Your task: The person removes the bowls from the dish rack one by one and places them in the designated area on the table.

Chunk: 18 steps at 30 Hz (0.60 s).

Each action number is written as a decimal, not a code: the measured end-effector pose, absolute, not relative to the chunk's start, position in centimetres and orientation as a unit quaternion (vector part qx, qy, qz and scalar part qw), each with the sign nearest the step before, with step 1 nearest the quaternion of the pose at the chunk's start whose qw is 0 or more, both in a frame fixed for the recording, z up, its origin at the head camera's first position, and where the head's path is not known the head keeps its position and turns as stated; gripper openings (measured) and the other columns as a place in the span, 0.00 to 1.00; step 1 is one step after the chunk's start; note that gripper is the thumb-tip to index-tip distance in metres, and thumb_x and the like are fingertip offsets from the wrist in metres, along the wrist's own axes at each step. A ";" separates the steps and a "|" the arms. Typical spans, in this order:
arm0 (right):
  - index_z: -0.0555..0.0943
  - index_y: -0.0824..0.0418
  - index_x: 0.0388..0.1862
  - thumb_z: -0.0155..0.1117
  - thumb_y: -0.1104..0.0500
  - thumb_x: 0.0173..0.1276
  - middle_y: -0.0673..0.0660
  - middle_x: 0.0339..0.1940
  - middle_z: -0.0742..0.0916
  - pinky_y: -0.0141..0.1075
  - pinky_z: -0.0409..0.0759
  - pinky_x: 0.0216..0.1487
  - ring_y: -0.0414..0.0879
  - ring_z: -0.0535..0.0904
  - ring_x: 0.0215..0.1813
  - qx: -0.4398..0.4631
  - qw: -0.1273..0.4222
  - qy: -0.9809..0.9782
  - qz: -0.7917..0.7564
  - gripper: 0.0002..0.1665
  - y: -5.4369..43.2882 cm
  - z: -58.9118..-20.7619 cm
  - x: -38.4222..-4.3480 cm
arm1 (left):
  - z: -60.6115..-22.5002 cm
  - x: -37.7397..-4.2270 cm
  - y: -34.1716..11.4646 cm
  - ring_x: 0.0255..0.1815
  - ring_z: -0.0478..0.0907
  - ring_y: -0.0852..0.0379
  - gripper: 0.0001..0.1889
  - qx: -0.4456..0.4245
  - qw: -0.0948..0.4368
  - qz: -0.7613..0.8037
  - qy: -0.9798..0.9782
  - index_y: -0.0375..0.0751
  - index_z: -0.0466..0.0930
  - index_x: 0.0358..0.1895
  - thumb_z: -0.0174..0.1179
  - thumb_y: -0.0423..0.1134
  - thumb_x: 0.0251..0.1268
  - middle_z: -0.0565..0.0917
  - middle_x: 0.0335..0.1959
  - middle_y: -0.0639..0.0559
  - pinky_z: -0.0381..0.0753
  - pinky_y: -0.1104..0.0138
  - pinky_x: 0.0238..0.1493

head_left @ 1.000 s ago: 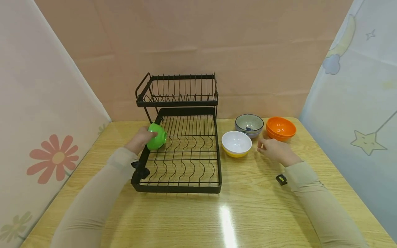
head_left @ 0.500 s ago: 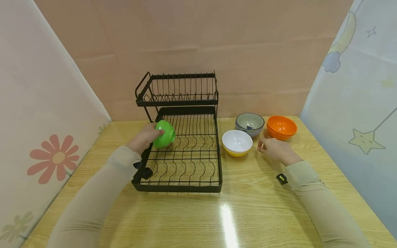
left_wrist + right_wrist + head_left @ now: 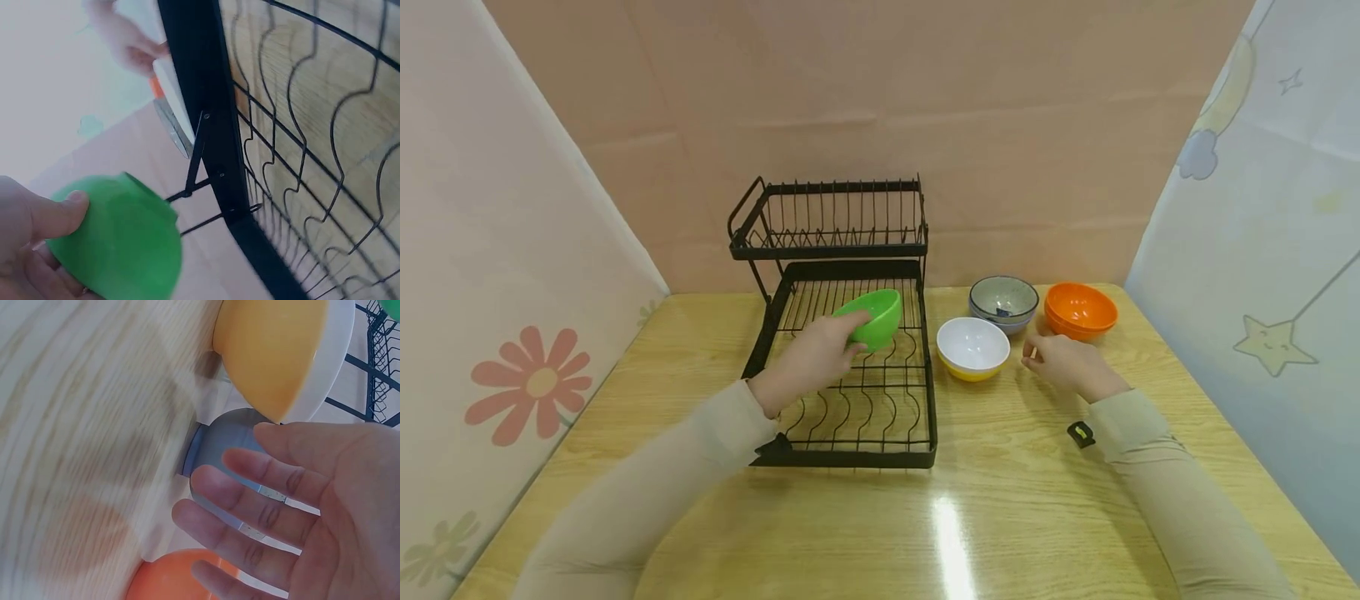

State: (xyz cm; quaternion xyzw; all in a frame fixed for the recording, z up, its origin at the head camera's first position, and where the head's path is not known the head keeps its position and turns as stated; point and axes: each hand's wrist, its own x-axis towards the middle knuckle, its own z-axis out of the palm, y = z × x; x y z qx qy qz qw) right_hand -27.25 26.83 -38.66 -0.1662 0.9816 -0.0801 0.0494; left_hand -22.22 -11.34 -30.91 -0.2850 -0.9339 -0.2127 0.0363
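My left hand [image 3: 814, 360] grips a green bowl [image 3: 880, 321] by its rim, thumb on one side and fingers on the other. The bowl is tilted, over the lower tier of the black dish rack [image 3: 838, 457]. In the left wrist view the thumb [image 3: 62, 215] presses the green bowl [image 3: 122, 240] from outside. My right hand [image 3: 1070, 363] holds nothing, its fingers loosely bent, just right of a white-and-yellow bowl [image 3: 973, 343]. Behind it stand a grey-blue bowl [image 3: 1002, 302] and stacked orange bowls [image 3: 1081, 308]. The right wrist view shows its fingers [image 3: 250, 519] apart, near the grey-blue bowl [image 3: 228, 444].
The rack's upper tier [image 3: 827, 250] rises over the back of the lower one. A small black object [image 3: 1081, 433] shows beside the right sleeve. Wood tabletop [image 3: 820, 533] extends in front of the rack, and printed cloth walls stand left and right.
My left hand has carried the green bowl rightward from the rack's left side to above its middle and turned it so the opening faces more upward. The right hand has stayed put.
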 end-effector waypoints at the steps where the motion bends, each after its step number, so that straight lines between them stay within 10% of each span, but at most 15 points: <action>1: 0.79 0.57 0.41 0.58 0.54 0.70 0.52 0.29 0.83 0.40 0.74 0.26 0.44 0.76 0.28 -0.165 0.050 0.982 -0.080 0.08 26.9 -38.6 -27.2 | -31.0 -21.9 -11.0 0.32 0.81 0.57 0.17 -0.312 0.067 -0.182 -0.930 0.38 0.75 0.56 0.62 0.31 0.65 0.85 0.42 0.45 0.82 0.69 0.34; 8: 0.78 0.57 0.41 0.58 0.54 0.71 0.52 0.30 0.84 0.39 0.73 0.25 0.44 0.76 0.27 -0.164 0.054 0.982 -0.078 0.08 26.9 -38.4 -27.0 | -32.3 -21.1 -10.1 0.33 0.84 0.56 0.16 -0.456 0.238 -0.025 -0.857 0.43 0.81 0.43 0.65 0.21 0.54 0.87 0.34 0.51 0.84 0.67 0.40; 18: 0.79 0.57 0.41 0.57 0.54 0.70 0.51 0.29 0.84 0.40 0.73 0.26 0.44 0.77 0.29 -0.163 0.055 0.982 -0.076 0.08 26.9 -38.6 -27.2 | -33.3 -21.9 -10.8 0.27 0.83 0.59 0.14 -0.509 0.232 0.027 -0.829 0.47 0.82 0.43 0.65 0.25 0.56 0.88 0.31 0.54 0.83 0.69 0.30</action>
